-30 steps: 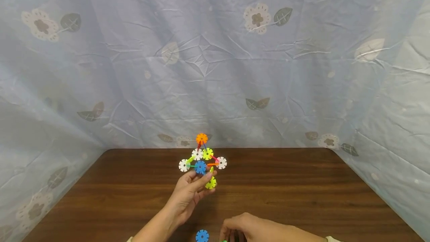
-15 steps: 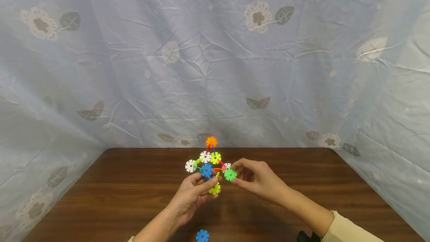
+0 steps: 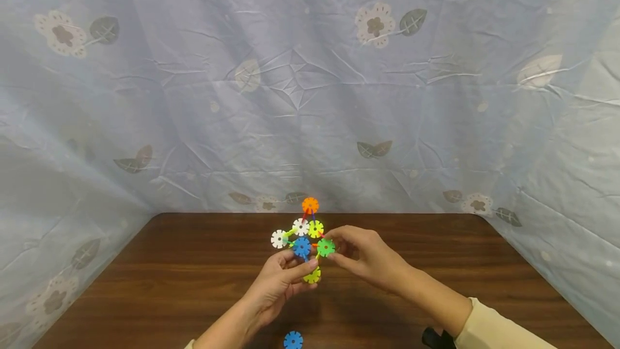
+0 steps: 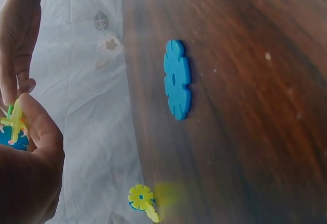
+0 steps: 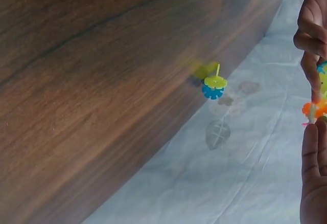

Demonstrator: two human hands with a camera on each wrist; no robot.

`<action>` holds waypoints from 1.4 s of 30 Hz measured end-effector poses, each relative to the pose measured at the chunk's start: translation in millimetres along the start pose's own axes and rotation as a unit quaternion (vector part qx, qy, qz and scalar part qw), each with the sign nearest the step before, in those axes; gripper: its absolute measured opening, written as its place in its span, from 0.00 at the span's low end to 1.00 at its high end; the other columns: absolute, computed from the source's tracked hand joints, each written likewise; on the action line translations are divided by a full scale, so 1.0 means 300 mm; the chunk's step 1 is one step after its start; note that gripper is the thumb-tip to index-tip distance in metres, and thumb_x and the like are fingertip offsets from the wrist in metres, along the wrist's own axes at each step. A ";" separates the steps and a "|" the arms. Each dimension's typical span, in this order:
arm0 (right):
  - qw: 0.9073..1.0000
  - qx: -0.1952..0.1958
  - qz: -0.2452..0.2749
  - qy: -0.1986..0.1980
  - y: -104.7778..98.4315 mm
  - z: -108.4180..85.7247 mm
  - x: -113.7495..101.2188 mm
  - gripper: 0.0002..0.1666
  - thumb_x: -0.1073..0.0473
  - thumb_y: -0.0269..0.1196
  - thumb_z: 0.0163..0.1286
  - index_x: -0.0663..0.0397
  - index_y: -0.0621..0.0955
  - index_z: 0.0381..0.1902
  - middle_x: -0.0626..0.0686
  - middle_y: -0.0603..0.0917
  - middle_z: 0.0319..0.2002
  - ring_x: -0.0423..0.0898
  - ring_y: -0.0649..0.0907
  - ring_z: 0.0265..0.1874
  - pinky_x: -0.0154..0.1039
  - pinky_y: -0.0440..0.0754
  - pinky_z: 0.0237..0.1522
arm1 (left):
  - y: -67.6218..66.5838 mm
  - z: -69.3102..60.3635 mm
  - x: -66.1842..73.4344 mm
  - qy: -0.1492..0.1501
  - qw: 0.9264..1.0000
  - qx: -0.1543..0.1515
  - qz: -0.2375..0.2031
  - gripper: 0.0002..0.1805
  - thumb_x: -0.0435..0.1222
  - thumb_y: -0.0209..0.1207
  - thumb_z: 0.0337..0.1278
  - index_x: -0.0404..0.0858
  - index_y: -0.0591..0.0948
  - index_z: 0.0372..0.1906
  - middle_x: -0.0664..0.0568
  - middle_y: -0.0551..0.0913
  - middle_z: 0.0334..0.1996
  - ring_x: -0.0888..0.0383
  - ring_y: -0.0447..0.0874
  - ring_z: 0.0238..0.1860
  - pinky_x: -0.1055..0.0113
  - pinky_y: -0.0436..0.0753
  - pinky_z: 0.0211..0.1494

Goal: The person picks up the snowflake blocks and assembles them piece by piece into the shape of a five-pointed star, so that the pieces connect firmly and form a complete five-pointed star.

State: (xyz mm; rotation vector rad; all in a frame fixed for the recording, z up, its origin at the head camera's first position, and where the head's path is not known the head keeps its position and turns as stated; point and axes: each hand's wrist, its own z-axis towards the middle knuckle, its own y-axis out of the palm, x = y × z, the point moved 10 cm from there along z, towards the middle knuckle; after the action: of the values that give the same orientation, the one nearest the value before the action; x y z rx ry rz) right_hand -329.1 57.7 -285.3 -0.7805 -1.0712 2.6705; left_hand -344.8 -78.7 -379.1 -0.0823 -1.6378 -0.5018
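My left hand [image 3: 283, 284] holds a small structure of notched plastic discs from below, its thumb laid near the yellow disc [image 3: 313, 276]. An orange disc [image 3: 310, 205] tops the structure. Below it come white discs [image 3: 301, 227] and a blue disc [image 3: 302, 247], joined by edge-on coloured discs. From the right, my right hand [image 3: 365, 255] pinches a green disc [image 3: 326, 248] between thumb and fingers, at the structure's right side. The green disc overlaps the parts behind it; whether it is slotted in, I cannot tell. Both hands appear cropped at the edges of the wrist views.
A loose blue disc [image 4: 178, 81] lies flat on the brown wooden table [image 3: 194, 268]. In the wrist views, a yellow disc [image 5: 215, 82] with blue beneath shows near the table's edge. A black object [image 3: 436, 338] lies by the right sleeve. Flowered cloth [image 3: 300, 96] hangs behind.
My right hand has risen from the table's near side with the green disc and brought it left against the structure. My left hand has shifted slightly right with the structure.
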 end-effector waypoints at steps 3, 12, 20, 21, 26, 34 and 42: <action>1.000 -0.009 0.000 -0.008 0.000 0.002 -0.003 0.20 0.69 0.71 0.68 0.58 0.83 0.56 0.50 0.88 0.40 0.33 0.81 0.33 0.29 0.86 0.34 | 0.001 -0.002 0.003 0.001 1.000 -0.001 0.005 0.28 0.36 0.67 0.68 0.26 0.73 0.65 0.52 0.86 0.48 0.62 0.86 0.44 0.67 0.91 0.49; 0.998 -0.044 0.045 -0.011 0.007 0.006 0.003 0.20 0.69 0.68 0.70 0.61 0.84 0.59 0.55 0.91 0.46 0.40 0.89 0.39 0.34 0.91 0.45 | 0.015 -0.008 -0.002 0.006 1.000 -0.017 -0.012 0.22 0.31 0.66 0.67 0.27 0.76 0.61 0.52 0.85 0.46 0.62 0.84 0.44 0.64 0.93 0.48; 0.991 -0.071 0.109 0.036 0.017 0.008 0.025 0.19 0.67 0.67 0.72 0.62 0.83 0.60 0.59 0.90 0.36 0.51 0.91 0.34 0.37 0.92 0.40 | 0.020 -0.009 -0.007 0.004 0.999 -0.022 -0.025 0.22 0.31 0.66 0.68 0.27 0.76 0.61 0.53 0.86 0.45 0.61 0.84 0.45 0.63 0.93 0.46; 0.990 -0.073 0.115 0.042 0.019 0.008 0.027 0.19 0.67 0.67 0.72 0.62 0.83 0.60 0.60 0.90 0.36 0.50 0.91 0.34 0.37 0.92 0.40 | 0.021 -0.009 -0.007 0.003 0.999 -0.023 -0.027 0.21 0.31 0.66 0.68 0.28 0.76 0.61 0.53 0.86 0.45 0.61 0.84 0.44 0.64 0.93 0.46; 0.985 -0.076 0.146 0.061 0.026 0.009 0.036 0.20 0.67 0.67 0.72 0.64 0.82 0.61 0.64 0.89 0.36 0.54 0.91 0.34 0.39 0.92 0.40 | 0.025 -0.010 -0.005 0.010 0.999 -0.030 -0.033 0.20 0.30 0.65 0.68 0.28 0.76 0.60 0.53 0.86 0.45 0.61 0.84 0.45 0.63 0.93 0.46; 0.985 -0.074 0.146 0.061 0.028 0.003 0.032 0.19 0.68 0.66 0.72 0.65 0.83 0.60 0.59 0.90 0.36 0.37 0.90 0.35 0.41 0.93 0.41 | 0.027 -0.014 -0.006 0.014 0.999 -0.042 -0.031 0.20 0.29 0.66 0.66 0.28 0.77 0.60 0.53 0.86 0.45 0.62 0.85 0.43 0.62 0.93 0.46; 0.990 -0.059 0.125 0.036 0.029 -0.006 0.013 0.18 0.69 0.66 0.72 0.65 0.83 0.59 0.59 0.90 0.37 0.37 0.88 0.36 0.40 0.93 0.40 | 0.028 -0.017 -0.011 0.013 0.999 -0.039 -0.032 0.18 0.29 0.66 0.65 0.30 0.78 0.58 0.53 0.86 0.43 0.62 0.85 0.41 0.62 0.93 0.45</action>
State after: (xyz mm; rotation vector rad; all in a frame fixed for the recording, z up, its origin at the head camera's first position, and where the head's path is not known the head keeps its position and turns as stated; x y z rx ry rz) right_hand -331.1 53.6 -293.9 -1.0919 -1.1935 2.7746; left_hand -336.8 -72.3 -379.8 -0.0804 -1.5996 -0.6134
